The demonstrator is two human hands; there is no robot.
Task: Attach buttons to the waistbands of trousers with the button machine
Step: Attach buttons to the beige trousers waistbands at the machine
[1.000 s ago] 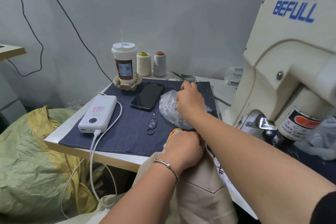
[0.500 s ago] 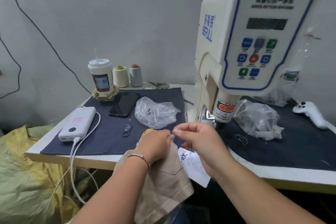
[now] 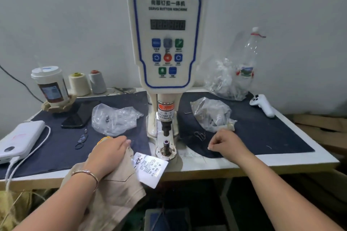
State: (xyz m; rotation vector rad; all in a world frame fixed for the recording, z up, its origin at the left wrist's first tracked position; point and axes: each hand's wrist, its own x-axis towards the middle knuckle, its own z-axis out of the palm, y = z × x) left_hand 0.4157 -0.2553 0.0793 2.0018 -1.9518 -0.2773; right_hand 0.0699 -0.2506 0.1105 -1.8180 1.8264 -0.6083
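Note:
The white button machine stands at the table's middle, its upper punch raised above the bare lower die. My left hand grips the waistband of the beige trousers at the front edge, just left of the die. A white care label hangs from the trousers. My right hand hovers right of the machine with curled fingers, thumb and forefinger pinched together as on a small button too tiny to make out. A clear bag of buttons lies left of the machine.
A second clear bag lies right of the machine, with a white controller and a plastic bottle behind it. On the left are a power bank, a phone, a key ring, a cup and two thread cones.
My right hand left the left bag, pinched shut, and crossed in front of the machine to its right side. My view swung right to face the machine; my left hand stayed on the trousers.

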